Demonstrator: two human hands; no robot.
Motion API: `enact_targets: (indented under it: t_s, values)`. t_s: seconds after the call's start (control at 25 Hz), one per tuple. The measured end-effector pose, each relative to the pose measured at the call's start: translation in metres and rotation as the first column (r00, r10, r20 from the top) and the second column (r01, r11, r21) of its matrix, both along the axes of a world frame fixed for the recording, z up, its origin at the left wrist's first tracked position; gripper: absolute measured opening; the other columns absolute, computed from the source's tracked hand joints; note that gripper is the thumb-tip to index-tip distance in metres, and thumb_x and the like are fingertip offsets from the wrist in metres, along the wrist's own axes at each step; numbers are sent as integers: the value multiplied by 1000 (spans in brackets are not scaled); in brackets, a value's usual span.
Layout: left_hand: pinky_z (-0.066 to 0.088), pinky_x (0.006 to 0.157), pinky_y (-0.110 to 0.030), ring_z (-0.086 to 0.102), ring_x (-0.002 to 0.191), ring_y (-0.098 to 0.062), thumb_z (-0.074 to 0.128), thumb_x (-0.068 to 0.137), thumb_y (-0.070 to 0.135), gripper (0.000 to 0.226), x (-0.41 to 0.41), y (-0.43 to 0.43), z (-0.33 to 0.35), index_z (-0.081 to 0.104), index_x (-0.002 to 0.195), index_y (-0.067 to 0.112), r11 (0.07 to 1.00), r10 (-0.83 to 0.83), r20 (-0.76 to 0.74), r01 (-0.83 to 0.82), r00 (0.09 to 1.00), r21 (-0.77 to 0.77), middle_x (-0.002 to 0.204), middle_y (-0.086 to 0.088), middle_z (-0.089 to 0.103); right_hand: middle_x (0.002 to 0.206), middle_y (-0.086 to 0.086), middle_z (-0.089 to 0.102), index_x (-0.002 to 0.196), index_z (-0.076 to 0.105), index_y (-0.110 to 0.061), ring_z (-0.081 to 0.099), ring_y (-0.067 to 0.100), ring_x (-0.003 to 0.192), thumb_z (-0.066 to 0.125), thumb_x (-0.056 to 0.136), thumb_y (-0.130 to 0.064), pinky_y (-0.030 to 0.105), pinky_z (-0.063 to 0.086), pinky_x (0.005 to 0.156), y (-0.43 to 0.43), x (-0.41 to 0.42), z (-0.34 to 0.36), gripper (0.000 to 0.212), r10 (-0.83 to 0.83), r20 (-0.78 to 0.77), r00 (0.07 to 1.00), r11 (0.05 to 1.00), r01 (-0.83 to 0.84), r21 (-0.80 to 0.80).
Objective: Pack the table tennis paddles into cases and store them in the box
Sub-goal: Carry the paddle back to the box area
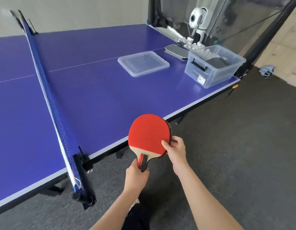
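Now the person holds a red-faced wooden table tennis paddle [148, 135] in the air, just off the near edge of the blue table tennis table [94, 90], with the red rubber turned up to the camera. The left hand [136, 176] is wrapped around the short handle from below and carries the weight. The right hand [174, 150] pinches the right rim of the blade, thumb on the red face and the other fingers behind it, probably to steady or turn it. A dark edge shows behind the blade on the right; I cannot tell if it is black back rubber or a second paddle.

The paddle is not yet in a case. A flat grey zip case [176, 52] lies at the far end of the table, just beside the clear plastic storage box [210, 75], and I think it is meant for this paddle. The box stands at the table corner without cover, and its clear plastic lid [143, 63] lies flat to the left, so things can go in freely. A dark case [217, 63] seems to be inside already. All this is well apart from the hands, so the person needs first to walk along the table.
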State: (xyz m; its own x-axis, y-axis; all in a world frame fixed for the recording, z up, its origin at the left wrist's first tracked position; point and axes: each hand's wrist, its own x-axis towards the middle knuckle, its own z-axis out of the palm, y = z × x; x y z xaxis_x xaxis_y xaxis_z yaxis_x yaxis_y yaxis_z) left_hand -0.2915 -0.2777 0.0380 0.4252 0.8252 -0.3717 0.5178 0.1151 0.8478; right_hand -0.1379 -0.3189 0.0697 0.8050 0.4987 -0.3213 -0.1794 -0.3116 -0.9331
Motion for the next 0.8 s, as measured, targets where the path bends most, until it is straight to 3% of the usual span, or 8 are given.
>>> enact_targets:
  t_s: [0.08, 0.24, 0.52, 0.8]
  values:
    - [42, 49, -24, 55, 57, -16, 62, 82, 11, 17, 16, 33, -2, 50, 79, 23, 998, 68, 1, -68, 998, -17, 73, -2, 60, 107, 1, 64, 115, 50, -18, 64, 16, 96, 73, 82, -25, 34, 55, 85, 45, 18, -1, 40, 76, 19, 997, 997, -75, -33]
    - [41, 45, -18, 54, 55, -14, 61, 82, 9, 13, 29, 91, -3, 53, 85, 19, 977, 214, -8, -214, 977, -21, 72, -1, 61, 91, -12, 60, 112, 47, -22, 60, 2, 83, 72, 83, -26, 18, 49, 65, 128, 35, -4, 38, 223, -23, 975, 974, -223, -34]
    - [41, 53, -31, 49, 58, -20, 61, 82, 12, 10, 21, 164, -21, 51, 85, 10, 874, 476, -87, -482, 875, -66, 74, -8, 61, 101, -6, 60, 112, 47, -25, 60, 6, 88, 71, 82, -32, 18, 47, 63, 248, 26, -25, 39, 523, -59, 850, 842, -526, -123]
    - [38, 52, -32, 45, 57, -25, 57, 80, 6, 11, 16, 222, -45, 48, 85, 3, 748, 640, -191, -660, 745, -71, 70, -8, 54, 97, -10, 53, 108, 44, -27, 56, 3, 82, 70, 82, -36, 20, 47, 65, 343, 10, -62, 38, 727, -82, 682, 653, -723, -225]
